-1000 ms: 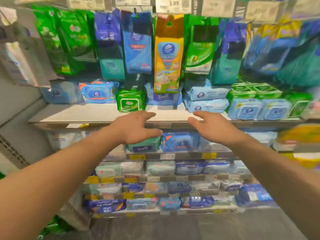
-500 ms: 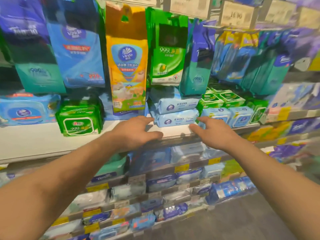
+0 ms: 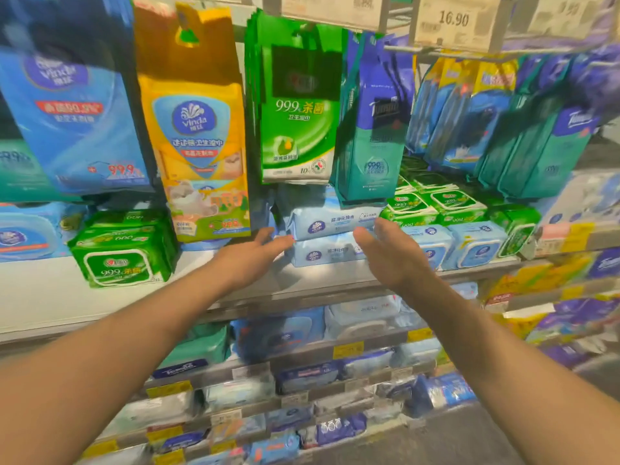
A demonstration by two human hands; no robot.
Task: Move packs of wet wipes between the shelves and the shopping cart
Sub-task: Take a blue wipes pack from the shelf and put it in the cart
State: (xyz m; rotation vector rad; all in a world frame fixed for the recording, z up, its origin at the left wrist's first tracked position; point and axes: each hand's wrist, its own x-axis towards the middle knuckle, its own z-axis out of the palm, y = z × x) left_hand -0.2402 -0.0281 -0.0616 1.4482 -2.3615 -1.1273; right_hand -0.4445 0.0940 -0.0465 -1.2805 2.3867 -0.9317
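Note:
Two pale blue packs of wet wipes lie stacked on the white shelf [image 3: 50,297]: an upper pack [image 3: 330,221] and a lower pack [image 3: 327,251]. My left hand [image 3: 250,258] reaches in from the left with straight fingers, its fingertips at the left end of the lower pack. My right hand [image 3: 391,253] is open with spread fingers at the stack's right end, in front of it. Neither hand holds anything. The shopping cart is out of view.
A green 999 pack [image 3: 122,255] stands left on the same shelf. Green and light blue packs [image 3: 446,226] crowd the right. Hanging packs, yellow [image 3: 194,129] and green [image 3: 297,109], dangle above the stack. Lower shelves [image 3: 302,354] hold more wipes.
Both hands have moved forward and up to the stacked pale blue packs, ending on either side of them. The view has closed in on the shelf.

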